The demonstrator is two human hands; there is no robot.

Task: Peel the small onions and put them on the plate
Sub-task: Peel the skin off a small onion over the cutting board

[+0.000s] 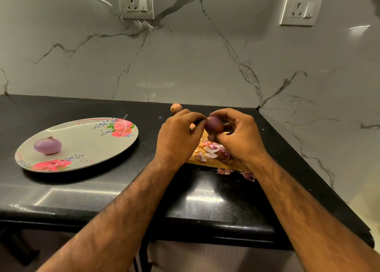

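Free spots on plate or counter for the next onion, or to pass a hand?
Most of the plate right of its peeled onion is bare. Counter is bare behind the plate, between plate and left hand, and along the front edge. Crowded: the board, littered with peels, under the right hand and held onion; an unpeeled onion sits behind the left hand.

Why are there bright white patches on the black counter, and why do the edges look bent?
In the head view, the polished counter mirrors a light as white glare near its front edge; the wide-angle lens bows its edges and tilts the right socket; the held onion looks slightly soft.
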